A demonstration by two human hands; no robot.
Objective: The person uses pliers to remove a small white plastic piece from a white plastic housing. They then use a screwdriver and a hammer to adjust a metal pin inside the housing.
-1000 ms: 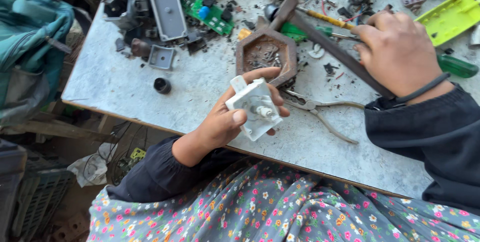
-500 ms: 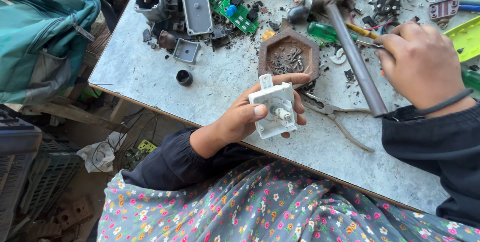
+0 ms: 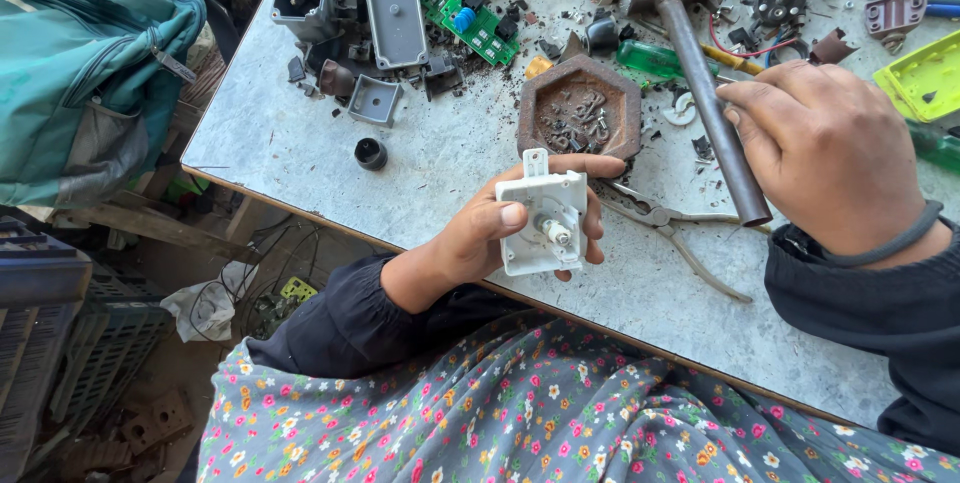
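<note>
My left hand grips a white plastic switch part with a small metal shaft sticking out of its middle, held just above the grey table near its front edge. My right hand is closed round the metal handle of a hammer, whose head rests further back on the table. A rusty hexagonal block with small metal bits in its hollow sits right behind the white part. Pliers lie on the table between my hands.
Dismantled electronics crowd the back of the table: a grey casing, a green circuit board, a green bottle, a yellow-green tray. A small black cap lies alone. A teal bag and crates sit left of the table.
The view has drifted so everything sits further right and lower. My left hand has turned the white part slightly and holds it closer to the hexagonal block. My right hand keeps hold of the hammer.
</note>
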